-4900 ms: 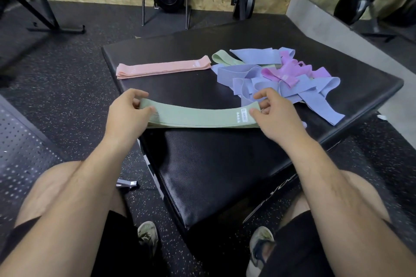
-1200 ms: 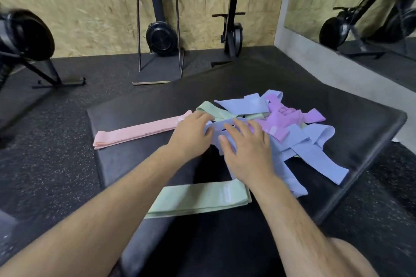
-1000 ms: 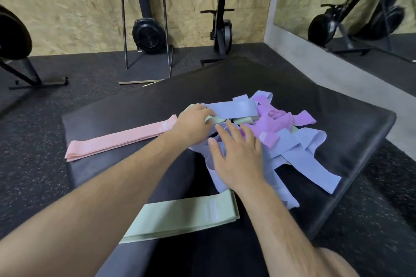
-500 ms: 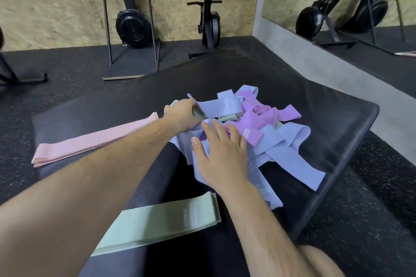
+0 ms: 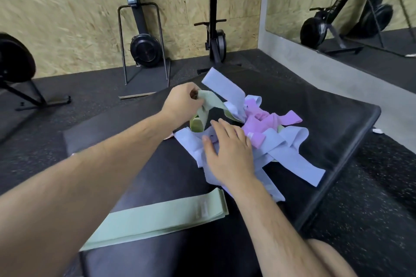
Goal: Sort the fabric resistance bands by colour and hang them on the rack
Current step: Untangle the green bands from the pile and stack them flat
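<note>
A tangled heap of fabric bands lies on the black padded box: blue bands, purple bands and green ones. My left hand pinches the end of a green band and lifts it out of the heap; a blue band rides up with it. My right hand presses flat on the blue bands at the heap's near side. A folded green band lies flat near the box's front edge. Only a sliver of the pink band shows beyond my left forearm.
A metal frame stand with a black flywheel machine stands on the floor behind the box. Another black machine stands by the chipboard wall. A mirror covers the right wall. Rubber floor surrounds the box.
My left hand has taken hold of a green band and raised it from the heap, lifting a blue band with it. My right hand has stayed pressed on the blue bands.
</note>
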Motion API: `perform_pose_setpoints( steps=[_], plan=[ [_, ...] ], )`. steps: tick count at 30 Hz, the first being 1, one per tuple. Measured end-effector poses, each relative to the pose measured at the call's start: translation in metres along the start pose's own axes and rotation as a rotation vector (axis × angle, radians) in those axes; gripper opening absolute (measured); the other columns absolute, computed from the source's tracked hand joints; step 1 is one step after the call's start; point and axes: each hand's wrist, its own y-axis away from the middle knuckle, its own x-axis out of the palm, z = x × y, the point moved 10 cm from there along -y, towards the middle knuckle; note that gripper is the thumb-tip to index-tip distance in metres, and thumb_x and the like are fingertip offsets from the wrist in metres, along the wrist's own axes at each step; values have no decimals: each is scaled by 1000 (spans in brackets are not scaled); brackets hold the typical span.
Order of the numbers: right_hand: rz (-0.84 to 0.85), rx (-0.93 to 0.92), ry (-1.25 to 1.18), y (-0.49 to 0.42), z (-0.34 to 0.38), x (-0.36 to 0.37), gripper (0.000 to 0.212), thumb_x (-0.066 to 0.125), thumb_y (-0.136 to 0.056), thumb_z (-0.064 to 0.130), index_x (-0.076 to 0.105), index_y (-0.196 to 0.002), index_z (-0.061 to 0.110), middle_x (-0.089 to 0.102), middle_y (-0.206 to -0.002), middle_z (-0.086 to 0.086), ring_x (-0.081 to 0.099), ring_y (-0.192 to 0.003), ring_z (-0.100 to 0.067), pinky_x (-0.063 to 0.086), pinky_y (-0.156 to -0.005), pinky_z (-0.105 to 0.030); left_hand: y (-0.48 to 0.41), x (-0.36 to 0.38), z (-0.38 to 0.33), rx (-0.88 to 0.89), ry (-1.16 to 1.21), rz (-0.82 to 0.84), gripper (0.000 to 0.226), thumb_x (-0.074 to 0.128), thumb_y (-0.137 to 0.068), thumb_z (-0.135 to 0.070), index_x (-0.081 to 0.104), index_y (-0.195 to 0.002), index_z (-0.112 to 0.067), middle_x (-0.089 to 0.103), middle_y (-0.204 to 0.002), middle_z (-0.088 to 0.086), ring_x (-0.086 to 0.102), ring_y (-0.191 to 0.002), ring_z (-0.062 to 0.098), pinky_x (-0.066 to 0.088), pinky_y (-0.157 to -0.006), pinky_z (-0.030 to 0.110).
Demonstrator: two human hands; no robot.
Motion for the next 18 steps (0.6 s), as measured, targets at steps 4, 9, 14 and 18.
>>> perform_pose_setpoints(
  steps=[4, 9, 14, 18],
  plan=[
    [-79, -28, -89, 3, 6, -19, 51, 49, -98, 48, 58, -142, 24, 55, -148, 6, 48, -134, -19, 38, -109, -42, 15, -36, -19, 55, -16, -30, 11, 67, -89, -16, 71, -99, -14, 68, -92, -1, 59, -87, 19, 39, -71, 27],
    [-83, -52, -108, 11, 9, -29, 49, 53, -100, 45, 55, -144, 25, 53, -150, 8, 45, -137, -18, 37, -111, -42, 33, -63, -26, 76, -84, -45, 3, 66, -92, -18, 65, -91, -17, 62, -85, -3, 55, -84, 20, 36, -68, 27],
    [-55, -61, -118, 21, 15, -31, 48, 51, -100, 43, 55, -144, 24, 52, -151, 7, 44, -138, -20, 35, -112, -42, 49, -71, -16, 23, -143, -43, 8, 65, -91, -19, 61, -85, -14, 55, -76, -8, 50, -77, 20, 31, -54, 16],
    [-49, -99, -130, 25, 22, -37, 47, 52, -100, 41, 55, -144, 23, 51, -152, 6, 44, -137, -20, 34, -111, -42, 64, -92, -11, 7, -129, -91, 13, 63, -90, -17, 57, -79, -16, 54, -75, -5, 48, -73, 19, 32, -56, 22]
  ],
)
